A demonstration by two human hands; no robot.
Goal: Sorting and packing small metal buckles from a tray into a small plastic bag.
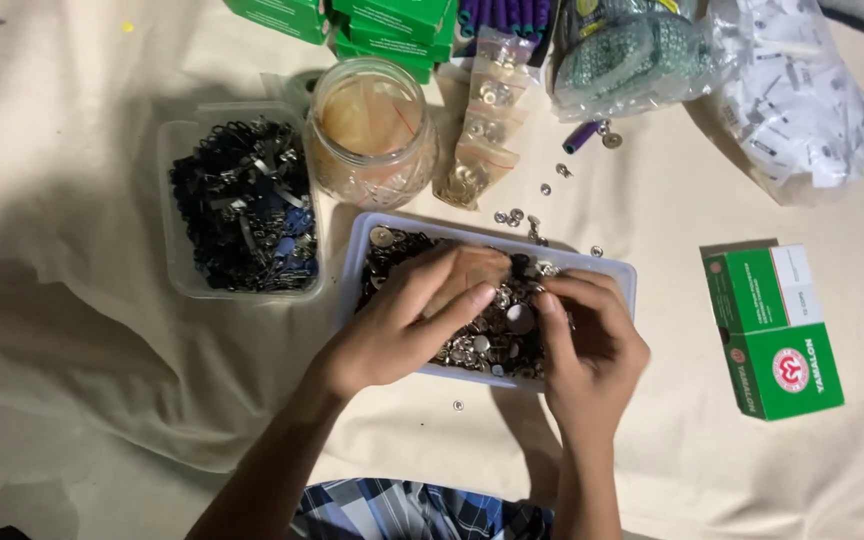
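Cream cloth covers the table (72,330), with a clear tray (620,272) of small metal buttons (477,345) in the middle. Left hand (407,325) pinches a small plastic bag (467,270) over the tray, while right hand (587,335) curls its fingers into the buttons. Glass jar (372,130) and a green box (772,330) sit nearby.

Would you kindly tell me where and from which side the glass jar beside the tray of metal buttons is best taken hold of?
Probably take the glass jar around its round side wall, from above and the near side, fingers wrapping just below the open rim. It stands upright; the tub of dark parts crowds its left and small bags lean at its right, so a sideways approach looks cramped.
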